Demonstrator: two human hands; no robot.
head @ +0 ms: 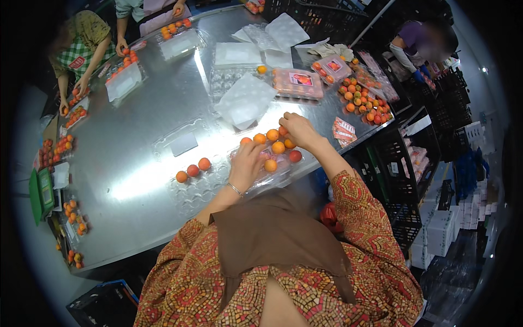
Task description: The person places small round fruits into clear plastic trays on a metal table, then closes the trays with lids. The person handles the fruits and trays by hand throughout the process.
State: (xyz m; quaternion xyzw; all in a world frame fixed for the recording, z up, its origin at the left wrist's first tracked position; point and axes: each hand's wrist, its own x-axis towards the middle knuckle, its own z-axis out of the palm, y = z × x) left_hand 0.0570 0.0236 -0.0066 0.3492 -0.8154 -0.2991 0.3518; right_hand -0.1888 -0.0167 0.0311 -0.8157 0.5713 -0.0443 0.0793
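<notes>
In front of me a clear plastic clamshell tray [267, 180] holds several round orange and red fruits [278, 147]. My left hand [247, 163] reaches over its left side, fingers bent down among the fruits; what lies beneath them is hidden. At the far right corner, my right hand [300, 130] has its curled fingertips against a red fruit [282, 131], and I cannot see whether they grip it. Left of this tray lies another clear moulded tray [200, 190] with three fruits [193, 170] along its far edge.
White foam sheets [247, 100] and packed fruit boxes [298, 83] lie beyond my hands. Loose fruits [363, 100] and printed labels [344, 131] are at the right. A green scale [41, 192] stands far left. Co-workers' hands [81, 86] handle fruit across the metal table [139, 171].
</notes>
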